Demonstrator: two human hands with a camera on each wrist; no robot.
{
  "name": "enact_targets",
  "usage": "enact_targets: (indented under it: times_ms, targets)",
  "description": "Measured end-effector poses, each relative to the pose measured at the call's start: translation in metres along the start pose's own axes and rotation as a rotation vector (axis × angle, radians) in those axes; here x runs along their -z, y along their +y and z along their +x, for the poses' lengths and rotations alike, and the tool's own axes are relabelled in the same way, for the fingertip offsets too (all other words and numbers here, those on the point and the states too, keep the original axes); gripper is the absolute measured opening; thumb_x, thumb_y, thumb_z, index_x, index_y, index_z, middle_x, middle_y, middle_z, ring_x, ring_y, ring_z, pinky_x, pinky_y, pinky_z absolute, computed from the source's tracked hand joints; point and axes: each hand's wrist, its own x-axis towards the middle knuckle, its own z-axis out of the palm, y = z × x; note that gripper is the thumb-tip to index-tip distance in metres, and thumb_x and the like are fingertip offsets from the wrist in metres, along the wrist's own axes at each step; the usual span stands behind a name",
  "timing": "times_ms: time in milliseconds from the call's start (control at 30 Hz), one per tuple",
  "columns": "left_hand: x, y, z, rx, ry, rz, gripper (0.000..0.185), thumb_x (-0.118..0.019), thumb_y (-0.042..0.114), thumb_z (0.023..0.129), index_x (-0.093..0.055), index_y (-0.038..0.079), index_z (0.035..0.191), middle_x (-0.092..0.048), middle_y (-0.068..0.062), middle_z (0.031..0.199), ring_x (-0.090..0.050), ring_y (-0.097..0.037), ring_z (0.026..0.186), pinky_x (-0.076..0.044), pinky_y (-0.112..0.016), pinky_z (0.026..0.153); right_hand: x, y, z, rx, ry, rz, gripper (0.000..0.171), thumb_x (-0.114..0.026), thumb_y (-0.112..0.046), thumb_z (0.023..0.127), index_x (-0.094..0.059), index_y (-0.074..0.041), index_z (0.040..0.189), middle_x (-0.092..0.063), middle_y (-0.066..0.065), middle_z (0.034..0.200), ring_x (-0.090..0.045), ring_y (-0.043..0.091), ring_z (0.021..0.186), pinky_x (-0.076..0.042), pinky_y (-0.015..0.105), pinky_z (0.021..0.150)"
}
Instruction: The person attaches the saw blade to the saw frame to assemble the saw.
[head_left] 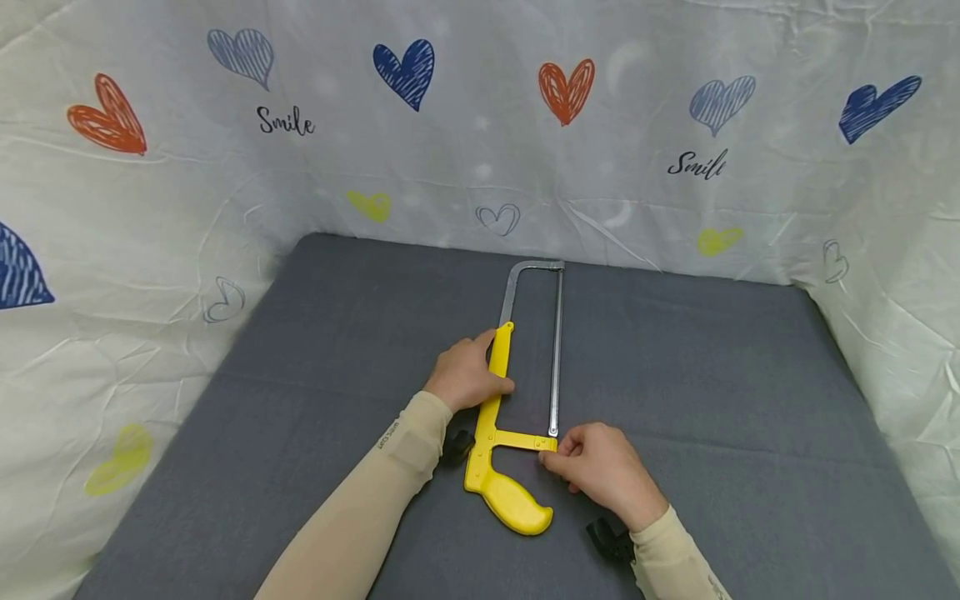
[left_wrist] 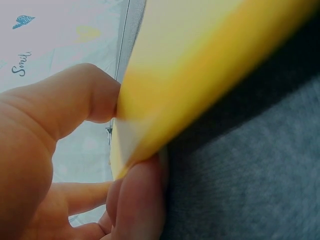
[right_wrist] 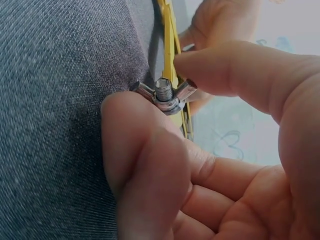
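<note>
Hacksaw [head_left: 501,433], yellow frame and handle, lying flat at the centre of the grey bench [head_left: 712,400], handle toward the lower edge of the frame, steel bow toward the top. Right hand [head_left: 600,467], lower centre, just right of the handle: thumb and forefinger pinch the wing nut [right_wrist: 167,95] at the near end of the blade [head_left: 556,358]. Left hand [head_left: 467,375], centre, slightly higher: grip closed around the yellow back bar, thumb on one side, fingers on the other. Black straps on both wrists. Behind, across the upper frame: white cloth [head_left: 480,150] printed with hearts and "Smile".
</note>
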Motion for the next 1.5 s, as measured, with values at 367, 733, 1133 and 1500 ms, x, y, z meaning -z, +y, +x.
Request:
enact_targets:
  times_ms: [367, 733, 1133, 1500]
  targets:
    - [0.0000, -0.0005, -0.0004, -0.002, -0.002, 0.002, 0.092, -0.083, 0.034, 0.089, -0.041, 0.015, 0.168, -0.064, -0.021, 0.142, -0.066, -0.034, 0.109, -0.061, -0.049, 0.100, -0.0001, 0.0019, 0.0001, 0.074, 0.001, -0.022, 0.022, -0.076, -0.021, 0.087, -0.069, -0.018, 0.067, -0.063, -0.004, 0.058, -0.055, 0.014, 0.050, -0.036, 0.028, 0.047]
    - [0.0004, -0.0012, 0.0002, -0.012, -0.001, 0.009, 0.092, -0.083, 0.034, 0.089, -0.041, 0.015, 0.168, -0.064, -0.020, 0.142, -0.066, -0.034, 0.110, -0.060, -0.049, 0.100, -0.0001, 0.0023, 0.0003, 0.079, -0.007, -0.014, 0.021, -0.075, -0.019, 0.088, -0.070, -0.017, 0.068, -0.064, -0.004, 0.059, -0.059, 0.015, 0.051, -0.038, 0.028, 0.047]
    - [0.0006, -0.0006, -0.0007, -0.007, -0.002, 0.005, 0.093, -0.083, 0.034, 0.088, -0.040, 0.015, 0.168, -0.065, -0.020, 0.141, -0.066, -0.033, 0.107, -0.060, -0.049, 0.099, 0.0015, 0.0044, -0.0004, 0.022, -0.020, 0.010, 0.020, -0.076, -0.024, 0.089, -0.072, -0.017, 0.071, -0.066, -0.003, 0.060, -0.062, 0.015, 0.055, -0.042, 0.031, 0.051]
    - [-0.0005, -0.0018, 0.0003, -0.005, -0.001, 0.008, 0.093, -0.083, 0.035, 0.089, -0.040, 0.015, 0.168, -0.064, -0.020, 0.142, -0.066, -0.033, 0.109, -0.060, -0.049, 0.099, 0.0018, 0.0040, 0.0007, 0.021, -0.043, 0.024, 0.016, -0.077, -0.024, 0.091, -0.071, -0.017, 0.078, -0.067, -0.002, 0.063, -0.064, 0.016, 0.057, -0.044, 0.031, 0.052]
